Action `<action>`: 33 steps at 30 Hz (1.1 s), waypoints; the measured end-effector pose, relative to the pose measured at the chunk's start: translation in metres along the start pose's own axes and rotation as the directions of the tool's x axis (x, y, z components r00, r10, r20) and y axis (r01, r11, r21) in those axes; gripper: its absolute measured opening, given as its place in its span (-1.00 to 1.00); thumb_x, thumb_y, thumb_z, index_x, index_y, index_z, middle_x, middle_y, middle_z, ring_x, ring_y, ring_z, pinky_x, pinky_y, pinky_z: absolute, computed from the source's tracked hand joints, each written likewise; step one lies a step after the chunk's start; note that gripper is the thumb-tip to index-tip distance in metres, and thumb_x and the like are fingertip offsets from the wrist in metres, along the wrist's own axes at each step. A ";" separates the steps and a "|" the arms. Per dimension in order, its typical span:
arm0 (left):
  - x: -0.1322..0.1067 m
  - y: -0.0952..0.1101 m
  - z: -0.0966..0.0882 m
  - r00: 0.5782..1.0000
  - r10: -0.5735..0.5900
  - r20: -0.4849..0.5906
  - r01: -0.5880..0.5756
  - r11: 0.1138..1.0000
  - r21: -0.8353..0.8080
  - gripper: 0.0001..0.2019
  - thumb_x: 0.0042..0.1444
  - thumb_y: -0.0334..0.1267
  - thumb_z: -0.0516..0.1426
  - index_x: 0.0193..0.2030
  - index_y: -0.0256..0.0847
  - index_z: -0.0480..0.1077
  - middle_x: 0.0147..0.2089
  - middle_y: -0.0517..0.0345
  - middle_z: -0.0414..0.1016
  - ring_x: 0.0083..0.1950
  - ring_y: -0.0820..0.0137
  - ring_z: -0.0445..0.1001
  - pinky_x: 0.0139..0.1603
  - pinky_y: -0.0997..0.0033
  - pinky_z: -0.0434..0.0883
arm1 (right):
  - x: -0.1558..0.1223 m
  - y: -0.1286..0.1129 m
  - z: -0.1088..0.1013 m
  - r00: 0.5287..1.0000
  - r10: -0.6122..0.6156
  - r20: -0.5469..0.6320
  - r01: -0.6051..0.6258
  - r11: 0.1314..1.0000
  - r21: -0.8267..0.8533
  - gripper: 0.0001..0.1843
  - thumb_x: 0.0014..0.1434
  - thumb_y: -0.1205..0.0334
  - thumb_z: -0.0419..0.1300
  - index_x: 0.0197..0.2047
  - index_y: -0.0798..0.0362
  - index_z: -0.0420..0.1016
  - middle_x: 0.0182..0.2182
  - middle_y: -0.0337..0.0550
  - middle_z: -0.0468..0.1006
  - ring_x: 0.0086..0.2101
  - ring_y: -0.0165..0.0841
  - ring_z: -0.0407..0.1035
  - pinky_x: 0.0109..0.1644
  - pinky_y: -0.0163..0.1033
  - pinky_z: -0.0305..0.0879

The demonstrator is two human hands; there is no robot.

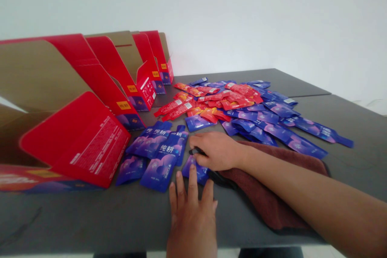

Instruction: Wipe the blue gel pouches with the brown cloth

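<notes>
Spreads the fingers of the left hand wide over a blue sachet; curls those of the right hand narrowly round a dark strip, just beyond. Has, from the left, open red boxes in a row, then overlapping blue packets flat on the grey table, the sachet under the fingertips, a red-and-blue heap farther back, a brown cloth below the right forearm.

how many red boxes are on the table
3, in a row on the left: the nearest box, the middle box behind it, then the far box. Others may be hidden.
</notes>
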State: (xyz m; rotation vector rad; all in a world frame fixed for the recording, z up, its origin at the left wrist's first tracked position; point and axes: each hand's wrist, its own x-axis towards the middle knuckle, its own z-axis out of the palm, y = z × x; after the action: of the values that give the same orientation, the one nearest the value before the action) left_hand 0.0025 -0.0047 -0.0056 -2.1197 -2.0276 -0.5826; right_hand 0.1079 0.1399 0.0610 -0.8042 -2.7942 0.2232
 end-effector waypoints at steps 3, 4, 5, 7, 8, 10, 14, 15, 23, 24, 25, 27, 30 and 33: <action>-0.001 -0.004 0.002 1.000 0.005 -0.003 -0.005 1.000 0.004 -0.73 0.09 -0.34 0.14 -0.08 -0.06 0.54 0.28 -0.06 0.34 0.28 -0.19 0.25 0.18 -0.30 0.30 | 0.000 0.000 0.000 1.000 0.003 0.003 -0.003 1.000 0.003 -0.84 0.12 0.21 0.08 -0.22 0.05 0.33 -0.28 -0.15 0.51 -0.33 -0.35 0.34 -0.33 -0.27 0.06; -0.001 -0.006 0.004 1.000 0.012 0.000 -0.012 1.000 0.010 -0.73 0.10 -0.33 0.14 -0.07 -0.05 0.54 0.29 -0.06 0.33 0.28 -0.19 0.25 0.18 -0.30 0.30 | 0.000 0.000 0.000 1.000 0.005 0.006 -0.005 1.000 0.003 -0.84 0.13 0.21 0.08 -0.21 0.05 0.33 -0.28 -0.14 0.51 -0.33 -0.35 0.34 -0.33 -0.28 0.06; -0.002 -0.009 0.005 0.999 0.033 0.002 -0.033 0.999 0.018 -0.73 0.10 -0.31 0.14 -0.06 -0.04 0.53 0.29 -0.06 0.33 0.27 -0.18 0.26 0.17 -0.32 0.31 | 0.000 0.000 0.000 1.000 0.006 0.007 -0.006 1.000 0.003 -0.84 0.13 0.21 0.08 -0.21 0.05 0.33 -0.28 -0.14 0.51 -0.33 -0.35 0.34 -0.33 -0.28 0.06; -0.003 -0.016 0.009 0.996 0.093 0.013 -0.093 0.995 0.037 -0.72 0.12 -0.27 0.13 -0.03 -0.02 0.52 0.30 -0.06 0.32 0.26 -0.18 0.28 0.14 -0.33 0.34 | 0.000 -0.001 -0.001 1.000 0.005 0.010 -0.005 1.000 0.003 -0.84 0.13 0.21 0.08 -0.21 0.05 0.34 -0.27 -0.14 0.51 -0.33 -0.35 0.34 -0.32 -0.28 0.06; -0.003 -0.019 0.010 0.989 0.148 0.020 -0.148 0.988 0.044 -0.71 0.13 -0.25 0.13 -0.01 -0.01 0.51 0.29 -0.07 0.32 0.24 -0.19 0.30 0.09 -0.34 0.37 | 0.000 -0.001 -0.001 1.000 0.006 0.009 -0.006 1.000 0.002 -0.84 0.13 0.21 0.08 -0.21 0.05 0.34 -0.27 -0.14 0.51 -0.33 -0.35 0.34 -0.32 -0.27 0.06; -0.003 -0.024 0.013 0.984 0.173 0.037 -0.175 0.983 0.050 -0.69 0.14 -0.23 0.12 0.02 0.00 0.49 0.32 -0.08 0.29 0.25 -0.20 0.29 0.08 -0.35 0.38 | 0.000 -0.001 -0.001 1.000 0.010 0.010 -0.010 1.000 -0.001 -0.84 0.13 0.22 0.08 -0.21 0.06 0.34 -0.27 -0.14 0.51 -0.33 -0.35 0.35 -0.33 -0.27 0.06; -0.003 -0.023 0.014 0.991 0.134 0.019 -0.135 0.989 0.062 -0.71 0.13 -0.23 0.13 -0.01 -0.01 0.50 0.31 -0.08 0.30 0.25 -0.21 0.29 0.10 -0.36 0.36 | 0.000 -0.001 0.000 1.000 0.016 0.011 -0.016 1.000 0.000 -0.84 0.12 0.21 0.08 -0.21 0.06 0.34 -0.26 -0.13 0.52 -0.33 -0.35 0.34 -0.33 -0.28 0.06; -0.003 -0.023 0.014 0.992 0.129 0.009 -0.129 0.989 0.069 -0.72 0.13 -0.24 0.13 -0.01 -0.02 0.51 0.31 -0.09 0.31 0.25 -0.21 0.29 0.10 -0.36 0.36 | 0.000 -0.001 0.000 1.000 0.016 0.011 -0.016 1.000 0.000 -0.84 0.13 0.21 0.08 -0.21 0.06 0.33 -0.26 -0.13 0.51 -0.33 -0.35 0.34 -0.33 -0.28 0.06; -0.003 -0.025 0.012 0.986 0.165 0.022 -0.166 0.981 0.095 -0.74 0.15 -0.23 0.11 -0.03 -0.03 0.51 0.30 -0.10 0.32 0.23 -0.21 0.32 0.07 -0.32 0.40 | 0.000 -0.002 -0.003 1.000 0.012 0.024 -0.012 1.000 0.011 -0.83 0.19 0.15 0.06 -0.21 0.06 0.33 -0.28 -0.14 0.51 -0.32 -0.34 0.35 -0.33 -0.28 0.07; -0.003 -0.024 0.013 0.986 0.168 0.021 -0.169 0.981 0.098 -0.74 0.14 -0.23 0.12 -0.04 -0.04 0.51 0.29 -0.10 0.33 0.22 -0.21 0.33 0.07 -0.33 0.40 | -0.001 -0.002 -0.003 1.000 0.011 0.024 -0.011 1.000 0.015 -0.82 0.21 0.13 0.05 -0.22 0.06 0.33 -0.28 -0.14 0.51 -0.33 -0.35 0.35 -0.33 -0.28 0.06; -0.002 -0.024 0.013 0.985 0.173 0.020 -0.174 0.980 0.101 -0.74 0.14 -0.23 0.12 -0.04 -0.04 0.51 0.29 -0.10 0.33 0.22 -0.21 0.33 0.07 -0.33 0.40 | -0.001 -0.002 -0.003 1.000 0.010 0.022 -0.010 1.000 0.018 -0.82 0.21 0.13 0.04 -0.22 0.06 0.33 -0.28 -0.14 0.51 -0.33 -0.35 0.35 -0.33 -0.28 0.06; -0.002 -0.023 0.013 0.985 0.173 0.004 -0.172 0.979 0.109 -0.74 0.13 -0.23 0.13 -0.05 -0.06 0.52 0.28 -0.12 0.34 0.21 -0.22 0.34 0.06 -0.32 0.40 | -0.001 -0.002 -0.003 1.000 0.006 0.014 -0.006 1.000 0.019 -0.82 0.21 0.12 0.05 -0.23 0.06 0.33 -0.29 -0.15 0.51 -0.33 -0.35 0.35 -0.33 -0.28 0.05; -0.002 -0.021 0.010 0.984 0.180 -0.009 -0.178 0.978 0.109 -0.75 0.14 -0.23 0.13 -0.05 -0.07 0.52 0.26 -0.13 0.36 0.20 -0.24 0.35 0.05 -0.30 0.42 | 0.000 -0.001 -0.002 1.000 0.002 0.004 -0.002 1.000 0.012 -0.83 0.19 0.13 0.07 -0.23 0.06 0.32 -0.29 -0.16 0.51 -0.33 -0.35 0.35 -0.35 -0.28 0.04; -0.002 -0.019 0.009 0.983 0.183 -0.008 -0.181 0.979 0.099 -0.75 0.14 -0.24 0.12 -0.06 -0.07 0.52 0.25 -0.12 0.38 0.20 -0.23 0.35 0.05 -0.29 0.42 | 0.000 -0.001 -0.001 1.000 0.000 -0.001 0.000 1.000 0.006 -0.83 0.19 0.14 0.07 -0.23 0.05 0.32 -0.30 -0.17 0.51 -0.34 -0.35 0.35 -0.35 -0.28 0.03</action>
State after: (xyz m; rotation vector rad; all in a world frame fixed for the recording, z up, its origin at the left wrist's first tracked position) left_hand -0.0146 -0.0020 -0.0171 -2.2023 -1.7884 -0.4625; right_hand 0.1080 0.1392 0.0623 -0.8025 -2.7911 0.2312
